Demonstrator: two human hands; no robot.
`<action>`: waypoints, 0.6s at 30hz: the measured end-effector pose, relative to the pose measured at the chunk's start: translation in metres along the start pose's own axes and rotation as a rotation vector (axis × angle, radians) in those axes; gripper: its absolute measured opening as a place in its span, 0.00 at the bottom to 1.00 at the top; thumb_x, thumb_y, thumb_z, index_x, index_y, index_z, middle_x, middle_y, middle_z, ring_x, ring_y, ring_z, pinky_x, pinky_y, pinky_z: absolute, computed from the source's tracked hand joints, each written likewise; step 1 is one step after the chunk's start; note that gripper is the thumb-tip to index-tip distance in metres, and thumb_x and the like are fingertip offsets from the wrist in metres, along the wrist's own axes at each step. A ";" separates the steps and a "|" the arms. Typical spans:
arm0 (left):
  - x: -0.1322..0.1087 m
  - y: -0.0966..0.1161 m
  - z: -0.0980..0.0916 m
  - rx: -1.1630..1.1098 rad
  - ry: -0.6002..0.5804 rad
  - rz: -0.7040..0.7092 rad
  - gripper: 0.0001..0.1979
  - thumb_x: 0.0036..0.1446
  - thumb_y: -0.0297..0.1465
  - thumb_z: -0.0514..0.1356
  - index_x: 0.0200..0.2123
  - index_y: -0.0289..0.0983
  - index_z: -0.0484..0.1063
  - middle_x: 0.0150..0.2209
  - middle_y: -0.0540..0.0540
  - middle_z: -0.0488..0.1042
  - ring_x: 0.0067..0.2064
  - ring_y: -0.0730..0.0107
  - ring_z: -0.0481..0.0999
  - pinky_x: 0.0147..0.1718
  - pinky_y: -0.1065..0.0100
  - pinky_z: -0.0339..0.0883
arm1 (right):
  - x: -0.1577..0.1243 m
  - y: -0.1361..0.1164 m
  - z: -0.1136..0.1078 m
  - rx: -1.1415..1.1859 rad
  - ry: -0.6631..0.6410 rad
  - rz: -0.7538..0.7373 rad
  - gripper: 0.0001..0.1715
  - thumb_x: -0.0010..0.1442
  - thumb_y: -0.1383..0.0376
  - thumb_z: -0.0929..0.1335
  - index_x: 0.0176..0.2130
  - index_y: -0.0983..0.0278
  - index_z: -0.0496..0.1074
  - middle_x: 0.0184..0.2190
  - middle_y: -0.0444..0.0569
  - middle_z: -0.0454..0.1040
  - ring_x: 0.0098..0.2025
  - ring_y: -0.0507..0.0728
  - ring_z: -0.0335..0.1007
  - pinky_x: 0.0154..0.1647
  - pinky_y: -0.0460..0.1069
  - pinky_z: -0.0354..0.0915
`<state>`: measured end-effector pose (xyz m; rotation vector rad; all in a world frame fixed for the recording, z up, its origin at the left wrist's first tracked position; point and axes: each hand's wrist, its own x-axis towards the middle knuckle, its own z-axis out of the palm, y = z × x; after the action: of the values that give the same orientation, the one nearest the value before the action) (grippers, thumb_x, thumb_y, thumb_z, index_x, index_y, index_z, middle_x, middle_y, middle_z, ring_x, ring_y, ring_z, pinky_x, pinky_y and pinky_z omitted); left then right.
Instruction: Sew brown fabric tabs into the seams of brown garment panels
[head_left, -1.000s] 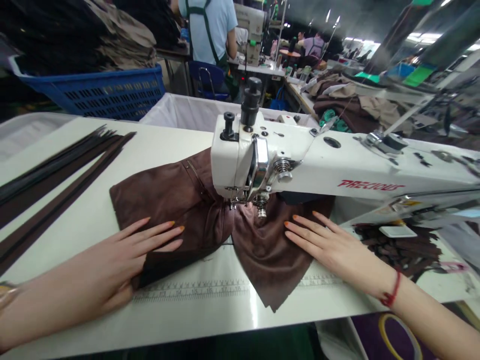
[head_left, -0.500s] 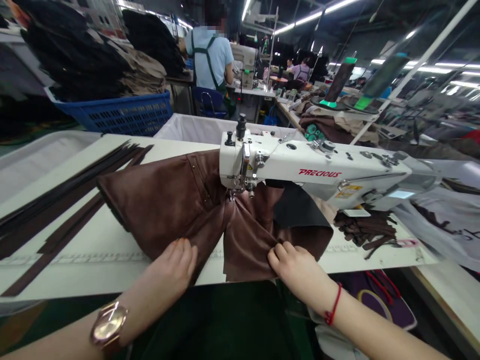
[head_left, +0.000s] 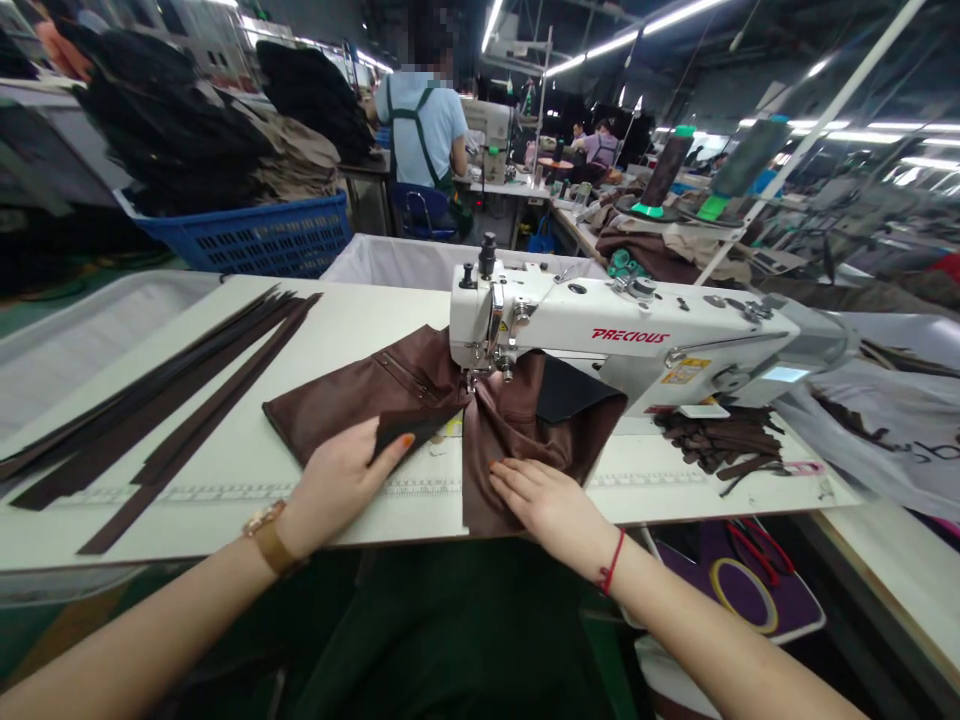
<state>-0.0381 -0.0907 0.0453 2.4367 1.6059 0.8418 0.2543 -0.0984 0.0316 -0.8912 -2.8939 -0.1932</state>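
Note:
A brown suede-like garment piece [head_left: 360, 395] lies on the white table [head_left: 225, 450] under the needle of a white sewing machine [head_left: 637, 335]. My left hand [head_left: 341, 480] rests on the left part of the fabric, thumb out, fingers curled at its near edge. My right hand [head_left: 540, 500] lies flat with fingers stretched on the right part of the fabric, just in front of the presser foot [head_left: 472, 378]. A dark lining patch [head_left: 570, 395] shows under the machine arm.
Long dark strips [head_left: 150, 420] lie across the table's left side. Small brown scraps [head_left: 712, 445] are heaped under the machine's right end. A blue basket [head_left: 262, 235] with stacked cloth stands behind. A person in a light blue shirt [head_left: 420, 125] works further back.
The fabric has shifted back toward the machine and lies flatter. Both hands went from gripping its near edge to resting on top of it; the right hand's fingers have opened out.

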 end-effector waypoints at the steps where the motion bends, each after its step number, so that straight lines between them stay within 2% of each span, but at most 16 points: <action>1: 0.008 -0.002 -0.010 -0.044 0.022 0.007 0.20 0.68 0.41 0.47 0.45 0.33 0.73 0.42 0.42 0.76 0.44 0.62 0.76 0.45 0.64 0.70 | -0.004 0.006 0.000 0.026 -0.017 -0.002 0.20 0.66 0.70 0.62 0.56 0.67 0.68 0.58 0.55 0.68 0.59 0.59 0.62 0.58 0.54 0.61; 3: 0.024 0.000 -0.025 -0.106 0.019 0.089 0.19 0.67 0.39 0.49 0.44 0.34 0.74 0.47 0.42 0.76 0.48 0.62 0.75 0.49 0.63 0.69 | -0.009 0.014 -0.005 0.056 -0.059 0.011 0.19 0.64 0.70 0.64 0.54 0.67 0.69 0.56 0.55 0.70 0.57 0.58 0.65 0.57 0.54 0.63; 5: 0.031 0.008 -0.031 -0.086 -0.046 0.241 0.17 0.67 0.37 0.50 0.46 0.35 0.74 0.50 0.42 0.75 0.51 0.62 0.74 0.52 0.61 0.67 | -0.008 0.011 -0.011 0.035 -0.087 0.024 0.17 0.63 0.71 0.65 0.52 0.68 0.71 0.54 0.57 0.72 0.54 0.59 0.68 0.53 0.53 0.66; 7: 0.027 0.020 -0.024 -0.020 -0.141 0.409 0.16 0.67 0.34 0.50 0.50 0.36 0.73 0.51 0.43 0.75 0.51 0.62 0.74 0.53 0.59 0.68 | -0.003 -0.001 -0.015 -0.032 -0.098 0.048 0.17 0.64 0.71 0.65 0.52 0.68 0.70 0.52 0.59 0.73 0.49 0.59 0.71 0.47 0.53 0.69; 9: 0.014 0.030 -0.009 0.003 -0.211 0.507 0.16 0.66 0.31 0.50 0.52 0.35 0.72 0.52 0.42 0.75 0.51 0.61 0.75 0.51 0.59 0.69 | 0.003 -0.016 -0.016 -0.094 -0.099 0.079 0.18 0.64 0.70 0.64 0.53 0.67 0.69 0.49 0.60 0.73 0.43 0.59 0.72 0.40 0.53 0.70; 11: -0.003 0.036 0.009 -0.051 -0.243 0.495 0.15 0.66 0.30 0.51 0.51 0.34 0.73 0.51 0.41 0.75 0.50 0.61 0.76 0.50 0.59 0.70 | 0.004 -0.028 -0.012 -0.100 -0.077 0.092 0.17 0.64 0.70 0.65 0.52 0.68 0.70 0.48 0.59 0.73 0.42 0.59 0.72 0.39 0.53 0.70; 14: -0.019 0.037 0.028 -0.147 -0.236 0.389 0.15 0.66 0.30 0.51 0.50 0.36 0.73 0.49 0.41 0.77 0.49 0.62 0.76 0.50 0.61 0.70 | 0.000 -0.037 -0.003 -0.037 0.009 0.069 0.15 0.64 0.70 0.65 0.50 0.71 0.71 0.51 0.59 0.72 0.49 0.60 0.68 0.43 0.52 0.70; 18: -0.018 0.035 0.032 -0.202 -0.215 0.254 0.14 0.66 0.33 0.50 0.46 0.36 0.75 0.44 0.43 0.79 0.45 0.66 0.77 0.48 0.65 0.69 | -0.007 -0.039 0.002 0.032 0.043 0.055 0.14 0.66 0.70 0.63 0.50 0.70 0.71 0.52 0.56 0.73 0.50 0.58 0.67 0.45 0.51 0.69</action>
<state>0.0016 -0.1149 0.0251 2.5149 1.1003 0.7044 0.2375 -0.1336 0.0256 -0.9483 -2.8204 -0.1588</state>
